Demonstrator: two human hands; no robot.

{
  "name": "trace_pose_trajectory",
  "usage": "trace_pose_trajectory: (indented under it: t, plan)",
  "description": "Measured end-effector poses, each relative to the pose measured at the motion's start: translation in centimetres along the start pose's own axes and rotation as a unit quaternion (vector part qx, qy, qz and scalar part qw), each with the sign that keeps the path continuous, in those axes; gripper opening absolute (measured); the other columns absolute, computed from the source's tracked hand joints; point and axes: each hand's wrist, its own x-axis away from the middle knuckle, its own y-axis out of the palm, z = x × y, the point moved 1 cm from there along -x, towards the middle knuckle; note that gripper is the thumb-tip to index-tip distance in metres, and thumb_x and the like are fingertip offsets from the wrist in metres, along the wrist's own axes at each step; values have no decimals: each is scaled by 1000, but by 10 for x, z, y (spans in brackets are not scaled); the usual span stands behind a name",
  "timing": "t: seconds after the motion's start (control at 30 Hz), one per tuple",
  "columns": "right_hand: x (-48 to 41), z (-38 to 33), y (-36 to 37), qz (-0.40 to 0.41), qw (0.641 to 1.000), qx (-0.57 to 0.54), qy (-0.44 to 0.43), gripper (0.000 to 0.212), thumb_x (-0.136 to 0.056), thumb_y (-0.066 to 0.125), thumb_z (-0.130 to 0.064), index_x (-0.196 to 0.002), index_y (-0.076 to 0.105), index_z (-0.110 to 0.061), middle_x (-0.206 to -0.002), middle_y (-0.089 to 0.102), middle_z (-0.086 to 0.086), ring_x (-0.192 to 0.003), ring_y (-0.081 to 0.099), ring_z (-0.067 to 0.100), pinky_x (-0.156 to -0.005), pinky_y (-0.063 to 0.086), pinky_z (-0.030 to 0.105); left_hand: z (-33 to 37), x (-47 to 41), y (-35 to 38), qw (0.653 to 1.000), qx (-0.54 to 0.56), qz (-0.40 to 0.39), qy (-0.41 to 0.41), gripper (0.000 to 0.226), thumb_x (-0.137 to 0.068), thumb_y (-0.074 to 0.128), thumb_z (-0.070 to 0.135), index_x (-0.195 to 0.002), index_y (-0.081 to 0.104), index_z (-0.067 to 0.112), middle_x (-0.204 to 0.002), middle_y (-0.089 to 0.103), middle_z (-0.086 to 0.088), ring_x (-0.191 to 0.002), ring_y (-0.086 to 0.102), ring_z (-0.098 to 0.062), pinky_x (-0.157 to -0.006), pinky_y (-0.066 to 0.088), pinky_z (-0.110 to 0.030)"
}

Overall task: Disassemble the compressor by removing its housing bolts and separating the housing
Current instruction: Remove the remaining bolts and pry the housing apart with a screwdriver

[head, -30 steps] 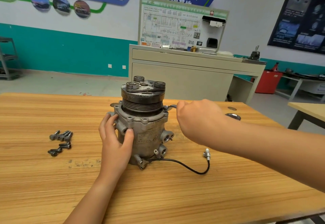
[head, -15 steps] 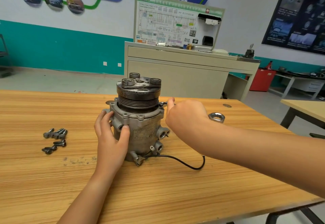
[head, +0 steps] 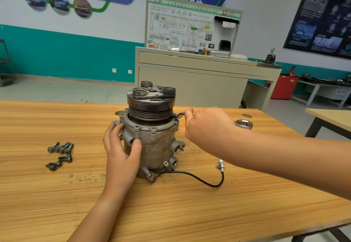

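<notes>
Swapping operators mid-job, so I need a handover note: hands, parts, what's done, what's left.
Left hand: grips the compressor, which stands upright on the table.
Right hand: holds a wrench at the right side of the compressor's flange.
Parts: loose bolts lie on the table left of the compressor; a socket sits beyond the right forearm.
Done: several bolts out.
Left: the bolt at the wrench, probably, and any others hidden from view; then split the housing, not yet separated.

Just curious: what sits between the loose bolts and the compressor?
Head view: past the bolts comes bare table, then the left hand holding the compressor.
</notes>
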Motion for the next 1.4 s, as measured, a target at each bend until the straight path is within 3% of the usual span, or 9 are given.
trace_pose_trajectory:
  t: [0.07,0.2,0.4,0.63,0.77,0.9,1.07,1.27,1.4]
  plan:
    - [-2,2,10,28,1000,10,3,53,-91,39,9,-141,21,4,-109,46,18,-48,34,22,-42,36,29,0,1,0,1000,-8,11,-1,48,-90,56,17,-135,38,17,-148,23,3,-129,22,3,-102,18,-7]
    - [-11,30,48,111,993,-43,11,54,-94,35,-6,-144,13,-7,-65,39,5,-48,36,16,-40,31,26,6,4,-2,999,-5,45,-9,70,-71,53,49,-134,39,22,-149,19,8,-137,19,-6,-112,23,-46]
    - [-36,54,95,254,962,-89,-39,55,-93,45,-5,-144,25,-11,-103,59,10,-76,59,22,-50,41,27,8,4,1,998,33,50,11,67,-75,53,41,-137,33,26,-141,18,19,-124,16,14,-89,18,6]
    - [-91,45,109,492,847,-201,-14,25,-66,74,11,-88,68,1,-84,70,16,-72,68,29,-59,57,37,0,2,0,999,14,33,16,55,-78,49,40,-129,30,33,-147,26,3,-131,22,2,-101,18,-2]
    - [-113,22,110,504,813,-290,29,22,-66,73,13,-82,68,-1,-80,70,13,-70,68,26,-59,56,36,0,1,0,999,-7,28,27,64,-72,40,58,-129,30,31,-147,28,-2,-131,21,2,-102,15,-2]
    - [-110,12,109,465,769,-437,49,15,-83,60,2,-97,66,1,-77,69,15,-63,64,31,-53,52,36,-3,3,1,997,-56,41,26,75,-73,35,61,-136,35,21,-147,30,1,-128,21,5,-114,18,-46]
    - [-76,31,110,395,703,-578,126,25,-96,45,-17,-119,50,-9,-70,61,8,-62,58,26,-59,48,42,-5,4,3,996,-81,47,12,80,-74,31,63,-139,34,18,-149,27,5,-125,18,9,-112,13,-54]
    - [-20,29,107,265,851,-438,113,31,-97,32,-34,-126,41,-26,-64,48,-5,-64,51,23,-54,33,32,-5,6,6,995,-85,43,-1,81,-74,27,64,-140,34,18,-151,24,5,-133,20,0,-111,9,-58]
    - [-12,23,95,224,874,-421,94,39,-98,27,-40,-137,30,-38,-63,40,-14,-67,46,16,-55,32,30,-4,7,4,996,-82,46,-3,81,-73,27,63,-140,35,16,-151,24,3,-137,20,-9,-111,9,-55]
